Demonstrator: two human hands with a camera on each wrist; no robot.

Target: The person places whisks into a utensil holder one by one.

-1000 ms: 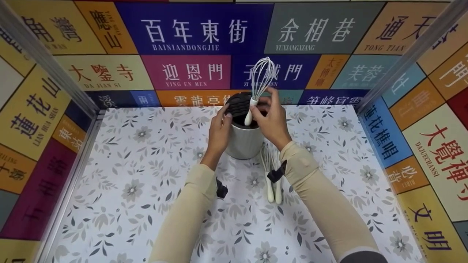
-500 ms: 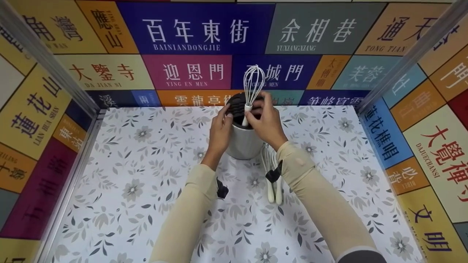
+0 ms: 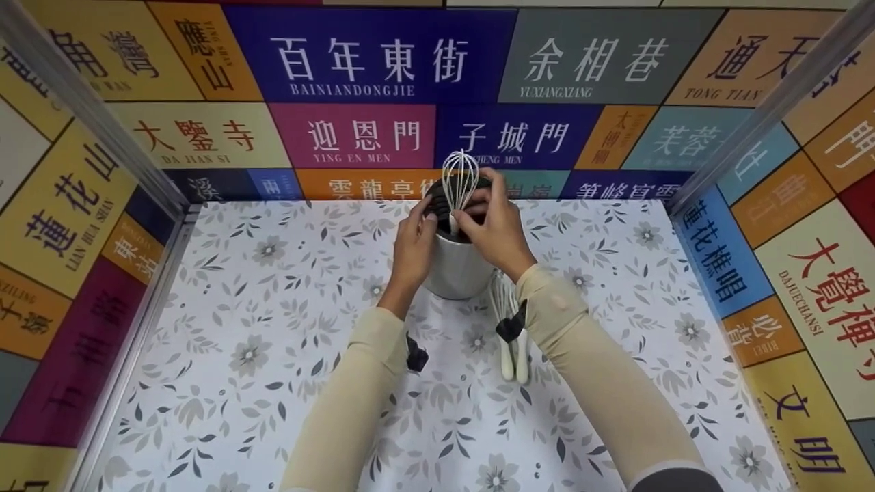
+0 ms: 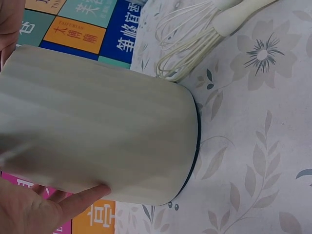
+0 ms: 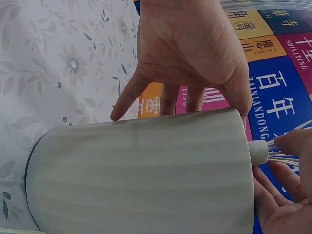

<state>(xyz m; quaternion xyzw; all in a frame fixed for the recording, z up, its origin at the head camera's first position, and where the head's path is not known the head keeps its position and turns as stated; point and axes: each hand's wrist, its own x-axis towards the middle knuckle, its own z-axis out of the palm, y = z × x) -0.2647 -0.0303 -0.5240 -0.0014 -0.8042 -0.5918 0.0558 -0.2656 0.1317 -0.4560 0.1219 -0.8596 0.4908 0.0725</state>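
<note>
A whisk with white wires [image 3: 461, 174] stands upright over the mouth of the utensil holder [image 3: 459, 270], a pale ribbed canister with a black inside. My right hand [image 3: 502, 229] pinches the whisk near the top of its handle. In the right wrist view the white handle end [image 5: 259, 152] shows just beyond the holder's rim; the lower handle is hidden inside. My left hand [image 3: 413, 249] rests against the holder's left side, fingers extended and thumb near the rim. Two more whisks [image 3: 513, 359] lie beside the holder, partly covered by the right wrist.
The table [image 3: 246, 417] has a floral cover. Printed sign panels [image 3: 355, 137] form the back wall, with more panels on both sides. Clear-looking corner posts [image 3: 752, 102] stand at the back. Black wrist straps [image 3: 415, 355] hang below the sleeves.
My right hand has moved slightly left and lowered the whisk, so its handle has sunk into the holder. The left hand and the two lying whisks stay where they were.
</note>
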